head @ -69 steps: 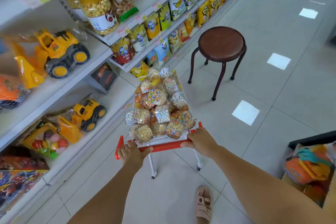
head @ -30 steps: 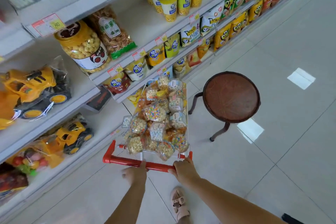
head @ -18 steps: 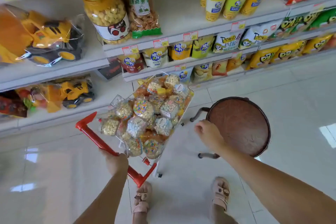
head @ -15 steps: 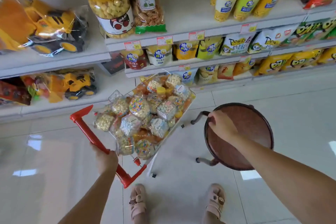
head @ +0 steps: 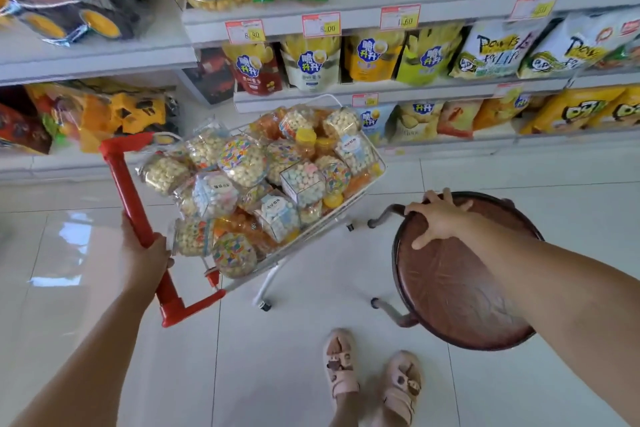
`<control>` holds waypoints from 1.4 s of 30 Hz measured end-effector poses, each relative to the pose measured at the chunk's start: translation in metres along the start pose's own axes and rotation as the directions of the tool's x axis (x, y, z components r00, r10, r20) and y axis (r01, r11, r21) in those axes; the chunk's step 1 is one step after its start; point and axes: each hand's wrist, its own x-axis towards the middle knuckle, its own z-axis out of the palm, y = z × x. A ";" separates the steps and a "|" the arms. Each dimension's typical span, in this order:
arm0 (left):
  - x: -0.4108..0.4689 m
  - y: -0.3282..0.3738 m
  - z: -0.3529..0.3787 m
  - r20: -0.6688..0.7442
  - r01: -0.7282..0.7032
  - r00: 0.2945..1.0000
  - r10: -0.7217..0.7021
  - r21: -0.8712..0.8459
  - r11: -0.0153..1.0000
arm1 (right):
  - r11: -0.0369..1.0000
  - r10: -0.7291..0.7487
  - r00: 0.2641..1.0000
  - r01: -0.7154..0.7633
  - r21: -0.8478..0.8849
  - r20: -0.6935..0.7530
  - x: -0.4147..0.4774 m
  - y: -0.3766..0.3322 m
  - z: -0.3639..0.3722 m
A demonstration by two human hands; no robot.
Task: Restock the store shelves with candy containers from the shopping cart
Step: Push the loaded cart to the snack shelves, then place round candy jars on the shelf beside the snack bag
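While the left hand (head: 145,255) was wrapped firmly around the red plastic push handle (head: 124,184) of the small white wire shopping cart (head: 268,282), the cart stood angled with its front toward the shelving. This position placed the load within reach of the shelf faces.

The right hand (head: 436,218) lay on the round dark-brown stool (head: 460,288), with four fingers hooked over the far rim and the thumb spread flat on the seat. Such a hold suited dragging or steadying the stool, probably to set it beside the cart as a seat or step; this purpose is a judgement only.

Clear plastic candy containers (head: 242,166), filled with pale balls and multicoloured sweets, were heaped in the cart basket above its rim. Neither hand held one, so restocking was judged not yet begun.

Just behind the cart, the white metal store shelves (head: 450,9) carried rows of yellow, red and green snack pouches (head: 310,62), with price tags on the edges. Bagged yellow toy trucks (head: 79,7) occupied the bay at left. Feet in pale pink sandals (head: 341,369) stood between cart and stool.
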 end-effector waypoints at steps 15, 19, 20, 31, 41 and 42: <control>0.002 0.031 0.017 0.275 -0.107 0.955 0.111 -0.031 0.994 | 0.962 0.000 0.985 0.048 0.270 -0.175 -0.045 0.011 0.078; -0.003 0.048 0.037 0.293 -0.162 0.942 0.164 -0.029 0.986 | 0.107 0.456 0.877 0.113 0.988 -0.150 -0.032 0.013 0.014; -0.006 0.054 0.043 0.292 -0.174 0.940 0.178 -0.038 0.984 | -0.088 0.428 0.900 0.131 0.987 -0.082 -0.032 0.011 0.001; -0.027 0.104 0.106 0.311 -0.227 0.923 0.227 -0.037 0.973 | -0.305 0.360 0.933 0.092 0.948 0.025 -0.032 0.089 -0.021; -0.045 0.155 0.178 0.357 -0.148 0.916 0.185 -0.128 0.981 | -0.165 0.522 0.853 0.122 0.979 -0.019 0.004 0.160 -0.067; -0.048 0.160 0.184 0.359 -0.155 0.914 0.187 -0.114 0.981 | -0.140 0.526 0.850 0.111 0.984 -0.020 0.009 0.170 -0.067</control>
